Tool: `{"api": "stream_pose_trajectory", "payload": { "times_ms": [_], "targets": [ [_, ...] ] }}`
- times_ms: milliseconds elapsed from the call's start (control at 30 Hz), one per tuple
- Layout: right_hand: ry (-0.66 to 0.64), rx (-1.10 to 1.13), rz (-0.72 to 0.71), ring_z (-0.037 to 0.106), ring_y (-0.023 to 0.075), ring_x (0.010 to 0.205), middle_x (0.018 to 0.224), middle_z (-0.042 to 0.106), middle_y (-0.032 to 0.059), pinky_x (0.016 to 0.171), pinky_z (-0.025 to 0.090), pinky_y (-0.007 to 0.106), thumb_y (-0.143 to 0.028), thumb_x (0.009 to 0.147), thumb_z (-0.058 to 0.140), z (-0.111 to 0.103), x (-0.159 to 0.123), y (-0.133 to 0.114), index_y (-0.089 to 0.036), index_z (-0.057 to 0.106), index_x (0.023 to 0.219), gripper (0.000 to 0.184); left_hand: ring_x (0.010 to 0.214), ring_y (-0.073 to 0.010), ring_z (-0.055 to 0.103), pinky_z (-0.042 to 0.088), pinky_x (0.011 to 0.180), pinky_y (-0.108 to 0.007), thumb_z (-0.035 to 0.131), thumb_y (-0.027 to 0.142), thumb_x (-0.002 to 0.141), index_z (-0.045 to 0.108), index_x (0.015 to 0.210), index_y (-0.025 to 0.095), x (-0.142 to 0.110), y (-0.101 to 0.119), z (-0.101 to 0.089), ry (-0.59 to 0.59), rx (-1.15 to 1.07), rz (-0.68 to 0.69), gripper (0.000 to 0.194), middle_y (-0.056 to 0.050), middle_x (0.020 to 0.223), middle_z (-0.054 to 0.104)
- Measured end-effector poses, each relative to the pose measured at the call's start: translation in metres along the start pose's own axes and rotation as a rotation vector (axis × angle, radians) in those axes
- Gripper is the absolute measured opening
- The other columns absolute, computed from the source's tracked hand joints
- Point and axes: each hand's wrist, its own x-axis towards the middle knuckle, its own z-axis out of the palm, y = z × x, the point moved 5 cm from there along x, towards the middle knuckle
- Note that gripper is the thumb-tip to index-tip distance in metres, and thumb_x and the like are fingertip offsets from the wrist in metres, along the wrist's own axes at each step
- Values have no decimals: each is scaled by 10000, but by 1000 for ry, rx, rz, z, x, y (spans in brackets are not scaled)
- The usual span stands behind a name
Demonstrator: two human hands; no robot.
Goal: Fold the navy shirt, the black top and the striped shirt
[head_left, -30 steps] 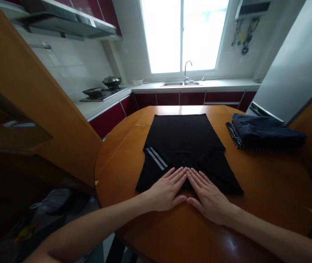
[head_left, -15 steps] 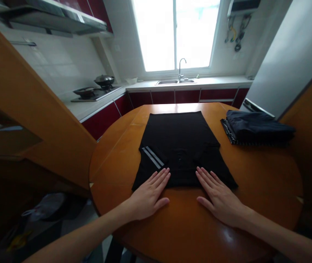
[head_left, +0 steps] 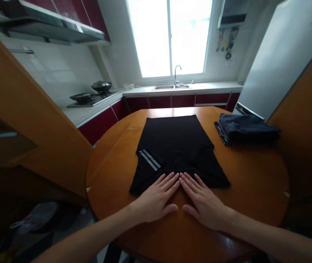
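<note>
A black shirt (head_left: 175, 135) lies flat on the round wooden table (head_left: 109, 175), its sleeves folded inward. Two grey stripes (head_left: 149, 159) cross the folded sleeve on the left. My left hand (head_left: 156, 199) rests palm down on the shirt's near edge, with fingers stretched out. Beside it, my right hand (head_left: 206, 202) lies flat on the same edge, fingers extended. The fingertips of both hands almost meet at the middle. Neither hand grips the cloth, and part of the near edge is hidden under them.
A stack of folded dark clothes (head_left: 246, 129) sits at the table's right side. Beyond the table are a counter with a sink (head_left: 172, 87) and a stove with pans (head_left: 101, 86). A fridge (head_left: 268, 62) stands at right, and a wooden panel (head_left: 32, 98) at left.
Both hands have slid inward along the shirt's near edge, from well apart to nearly touching. The shirt stays flat, and the camera view has shifted slightly.
</note>
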Motion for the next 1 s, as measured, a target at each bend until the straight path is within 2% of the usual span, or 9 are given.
{"api": "stream_pose_trajectory", "payload": {
  "times_ms": [100,233,500,633,767,1000],
  "targets": [
    [-82,48,11,65,240,1540,1667,98,88,1256,96,489,-410,961,519,6,2,2,-179,16,1610,853,1542,-262,75,139,1250,-463,554,499,964,28,1616,268,1,-3,8,-29,-8,-1,869,-51,1676,55],
    [-111,65,27,23,233,1541,1669,81,92,1261,70,470,-419,964,511,7,0,4,-164,33,1609,842,1541,-262,69,136,1248,-466,531,500,976,-10,1612,299,-1,-7,11,-19,-32,1,858,-41,1677,46],
    [5,-44,155,126,234,1533,1656,161,106,1250,181,474,-412,993,461,2,-7,14,-150,176,1603,723,1540,-267,71,162,1248,-456,502,482,996,44,1616,285,-6,-10,12,16,-38,-41,795,-53,1677,32],
    [32,-81,181,141,237,1530,1657,171,83,1243,198,491,-419,1005,441,1,-19,28,-194,142,1610,711,1539,-256,79,185,1246,-436,489,450,1006,-39,1613,245,-15,-16,16,55,-28,-99,831,-73,1675,37],
    [53,-120,197,159,245,1526,1659,160,90,1239,216,489,-431,1007,445,1,-32,39,-198,92,1613,739,1536,-253,95,183,1245,-440,457,450,1020,-101,1604,233,-30,-22,17,41,3,-167,837,-86,1672,30],
    [83,-125,200,192,248,1517,1656,182,96,1228,266,475,-419,1013,442,2,-45,47,-199,31,1612,758,1534,-269,100,183,1245,-480,532,422,984,-68,1608,254,-57,-26,12,-29,-28,-152,881,-86,1671,13]
  ]
}}
